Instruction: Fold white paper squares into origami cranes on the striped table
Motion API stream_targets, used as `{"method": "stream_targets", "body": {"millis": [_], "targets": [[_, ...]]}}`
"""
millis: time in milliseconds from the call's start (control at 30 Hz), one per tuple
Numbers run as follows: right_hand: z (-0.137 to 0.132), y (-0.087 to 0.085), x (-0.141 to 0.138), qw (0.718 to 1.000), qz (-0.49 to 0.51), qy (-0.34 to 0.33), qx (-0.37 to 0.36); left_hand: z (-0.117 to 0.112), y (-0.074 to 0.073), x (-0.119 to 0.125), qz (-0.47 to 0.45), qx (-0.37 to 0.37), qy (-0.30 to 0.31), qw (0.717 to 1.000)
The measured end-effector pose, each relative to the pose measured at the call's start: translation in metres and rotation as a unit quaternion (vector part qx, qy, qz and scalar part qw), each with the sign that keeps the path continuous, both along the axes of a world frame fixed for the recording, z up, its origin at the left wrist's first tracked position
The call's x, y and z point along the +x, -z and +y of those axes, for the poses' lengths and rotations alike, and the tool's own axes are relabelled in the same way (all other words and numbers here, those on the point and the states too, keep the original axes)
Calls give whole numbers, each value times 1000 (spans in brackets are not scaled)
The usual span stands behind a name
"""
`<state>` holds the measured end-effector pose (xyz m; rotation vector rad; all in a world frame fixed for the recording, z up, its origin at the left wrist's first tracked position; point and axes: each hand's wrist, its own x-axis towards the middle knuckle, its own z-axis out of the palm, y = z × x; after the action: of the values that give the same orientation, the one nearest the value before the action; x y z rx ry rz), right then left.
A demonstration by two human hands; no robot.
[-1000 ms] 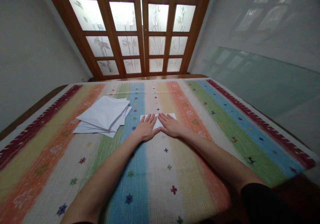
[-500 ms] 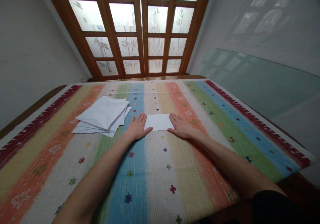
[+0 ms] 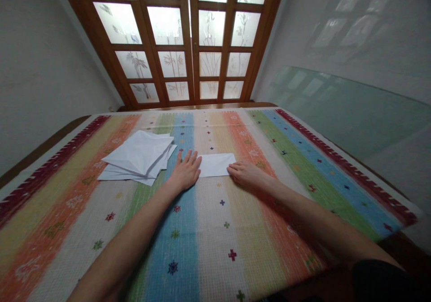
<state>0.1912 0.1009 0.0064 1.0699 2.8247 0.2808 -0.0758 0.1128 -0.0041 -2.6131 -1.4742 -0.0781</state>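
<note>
A small oblong of folded white paper [image 3: 215, 165] lies flat on the striped tablecloth in front of me. My left hand [image 3: 185, 170] rests across its left end, fingers spread and palm down. At the opposite end, my right hand [image 3: 243, 172] has its fingers drawn together in a pinch on the lower right edge. The thumb of that hand is mostly hidden. To the left of my left hand sits a loose pile of white paper sheets [image 3: 139, 153], overlapping at odd angles.
The table is covered by a tablecloth [image 3: 215, 230] with coloured stripes and small motifs. Beyond its far edge stands a wooden door [image 3: 190, 52] with frosted panes. A pale glass panel [image 3: 336, 108] is along the right wall.
My right hand has gone from lying flat with fingers stretched to pinching the paper's right edge. My left thumb has drawn in from the paper's lower edge. The pile stays put.
</note>
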Motion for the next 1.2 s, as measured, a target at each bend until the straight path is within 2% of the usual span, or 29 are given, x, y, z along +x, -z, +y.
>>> {"method": "stream_targets", "body": {"millis": [100,200,333,500,633,800,967,1033,1133,1200], "targets": [[1,-3,-5,999,-37,-4,-9,-10,-8,13,-10,39,40,998],[1,-5,-10,999,-47,3,0,-20,-12,28,-46,36,73,996],[-7,0,-22,999,46,-4,25,-31,-8,40,-82,26,114,990],[-27,13,-35,972,227,-50,28,-35,3,28,-72,47,144,986],[-33,17,-32,959,282,-29,-19,-38,8,9,-105,39,160,981],[-29,16,-27,948,307,41,-70,-41,5,0,-169,6,123,978],[-19,13,-35,906,363,196,-93,-38,3,7,-193,-35,-8,981],[-15,12,-37,893,374,232,-96,-37,3,10,-183,-38,-48,981],[-12,15,-38,906,347,231,-69,-37,4,13,-160,-9,-52,986],[-11,19,-36,921,319,218,-45,-36,5,12,-144,19,-12,989]]}}
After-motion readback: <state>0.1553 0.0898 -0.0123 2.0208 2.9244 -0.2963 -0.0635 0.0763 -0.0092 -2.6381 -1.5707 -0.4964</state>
